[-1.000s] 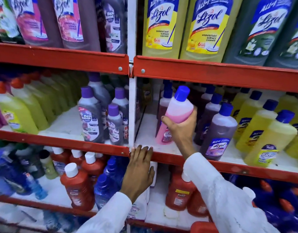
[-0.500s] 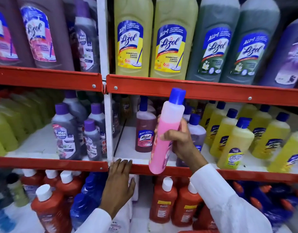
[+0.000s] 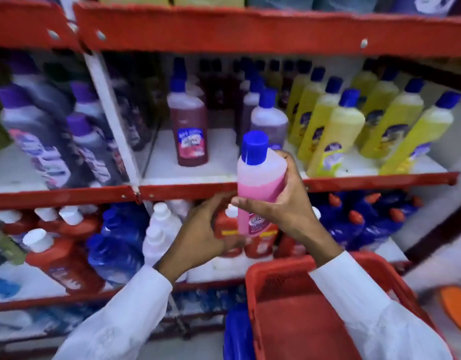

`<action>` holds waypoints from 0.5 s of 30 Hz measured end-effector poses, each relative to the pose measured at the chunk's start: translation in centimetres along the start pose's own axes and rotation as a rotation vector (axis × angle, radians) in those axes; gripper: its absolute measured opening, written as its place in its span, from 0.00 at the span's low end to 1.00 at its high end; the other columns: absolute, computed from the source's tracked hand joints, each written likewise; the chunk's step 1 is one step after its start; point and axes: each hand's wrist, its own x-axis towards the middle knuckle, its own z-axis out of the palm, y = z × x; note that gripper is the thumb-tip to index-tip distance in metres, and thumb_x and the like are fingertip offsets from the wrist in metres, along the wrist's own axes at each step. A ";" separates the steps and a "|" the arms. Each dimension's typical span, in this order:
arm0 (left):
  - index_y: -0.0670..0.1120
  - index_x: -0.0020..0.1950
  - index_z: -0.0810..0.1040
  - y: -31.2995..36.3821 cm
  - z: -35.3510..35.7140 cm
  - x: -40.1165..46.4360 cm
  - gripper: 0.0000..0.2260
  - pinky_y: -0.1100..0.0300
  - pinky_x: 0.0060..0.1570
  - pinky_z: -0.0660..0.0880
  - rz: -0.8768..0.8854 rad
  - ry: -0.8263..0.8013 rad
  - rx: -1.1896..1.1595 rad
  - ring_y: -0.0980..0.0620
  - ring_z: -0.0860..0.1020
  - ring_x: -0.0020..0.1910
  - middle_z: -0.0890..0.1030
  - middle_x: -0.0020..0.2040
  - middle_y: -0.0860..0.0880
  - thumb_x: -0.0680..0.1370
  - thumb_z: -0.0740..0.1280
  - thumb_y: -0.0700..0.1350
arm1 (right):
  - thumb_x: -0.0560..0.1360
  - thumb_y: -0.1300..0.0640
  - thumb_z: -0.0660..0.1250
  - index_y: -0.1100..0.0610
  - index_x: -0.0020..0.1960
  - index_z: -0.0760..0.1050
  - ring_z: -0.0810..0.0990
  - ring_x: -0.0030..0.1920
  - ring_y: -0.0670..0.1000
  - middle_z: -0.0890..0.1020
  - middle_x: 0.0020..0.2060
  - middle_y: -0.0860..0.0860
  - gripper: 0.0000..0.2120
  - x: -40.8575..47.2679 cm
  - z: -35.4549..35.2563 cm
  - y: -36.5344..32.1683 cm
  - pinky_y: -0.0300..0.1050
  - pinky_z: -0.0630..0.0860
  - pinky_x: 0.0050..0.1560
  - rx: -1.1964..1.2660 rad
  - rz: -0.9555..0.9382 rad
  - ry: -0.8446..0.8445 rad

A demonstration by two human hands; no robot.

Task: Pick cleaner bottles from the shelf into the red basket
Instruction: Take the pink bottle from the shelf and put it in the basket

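1. While the right hand [image 3: 289,203] wraps its fingers around the pink cleaner bottle [image 3: 258,185], holding it upright, the left hand [image 3: 206,229] cups loosely just beside the bottle's base; whether it touches is unclear.
2. Behind them runs the red shelf edge [image 3: 354,181], with yellow bottles [image 3: 336,136] and a dark red bottle [image 3: 189,131] standing above it.
3. The red basket [image 3: 276,276] sits below the hands, under the right sleeve [image 3: 367,307].
4. The bottle is clear of the shelf, above the basket's near rim.
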 end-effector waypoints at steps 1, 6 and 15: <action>0.51 0.61 0.74 0.6 2.1 -0.2 0.29 0.63 0.52 0.78 -0.030 -0.001 -0.095 0.56 0.81 0.53 0.83 0.55 0.53 0.64 0.81 0.46 | 0.55 0.51 0.84 0.52 0.65 0.66 0.80 0.55 0.48 0.79 0.58 0.52 0.44 -1.1 -0.9 0.8 0.48 0.80 0.56 0.009 0.032 0.004; 0.48 0.58 0.79 -0.2 11.9 -1.4 0.24 0.58 0.46 0.81 -0.198 0.112 -0.285 0.55 0.84 0.47 0.86 0.49 0.53 0.63 0.78 0.47 | 0.57 0.49 0.82 0.48 0.63 0.65 0.78 0.56 0.40 0.76 0.57 0.45 0.40 -6.6 -5.8 5.8 0.39 0.76 0.58 -0.019 0.183 -0.062; 0.46 0.55 0.82 -8.4 26.0 -3.3 0.24 0.61 0.47 0.78 -0.557 -0.047 -0.166 0.63 0.81 0.46 0.86 0.50 0.50 0.60 0.82 0.41 | 0.63 0.55 0.78 0.57 0.64 0.75 0.80 0.59 0.48 0.82 0.59 0.51 0.31 -12.1 -14.7 19.3 0.34 0.71 0.60 -0.398 0.268 -0.356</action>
